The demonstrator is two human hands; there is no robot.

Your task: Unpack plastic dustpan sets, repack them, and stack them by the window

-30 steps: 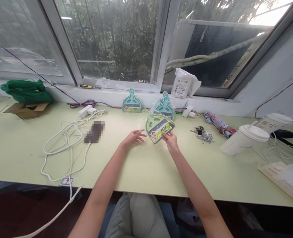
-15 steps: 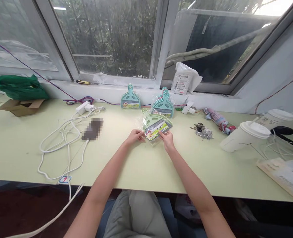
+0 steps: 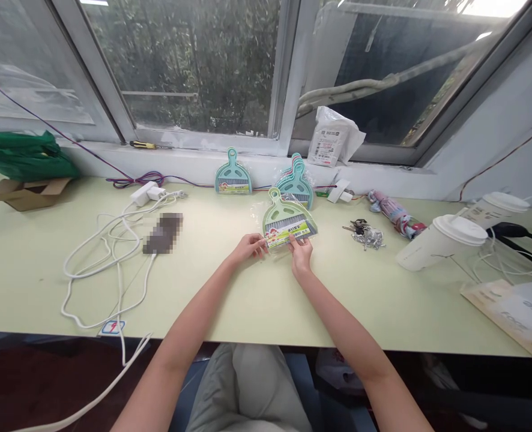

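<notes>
A light green mini dustpan-and-brush set (image 3: 286, 223) in a clear plastic bag stands nearly upright over the table, its handle up and its label towards me. My left hand (image 3: 248, 248) pinches the lower left corner of the bag. Along the lower right edge, my right hand (image 3: 301, 252) grips the set, thumb in front and fingers partly hidden behind. Just behind it, several teal and pink dustpan sets (image 3: 298, 180) lean together against the wall. Another teal dustpan set (image 3: 232, 174) leans there further left.
On the left lie a white cable with a charger (image 3: 146, 193), a blurred dark device (image 3: 162, 234) and an open cardboard box (image 3: 27, 193). To the right are keys (image 3: 364, 233), a folded umbrella (image 3: 396, 215), white cups (image 3: 441, 243) and a paper bag (image 3: 504, 312). Windows rise behind the table.
The green dustpan set has turned more upright, its handle swinging to the right and its label now closer to level. Both hands keep hold of it. The camera view has shifted slightly.
</notes>
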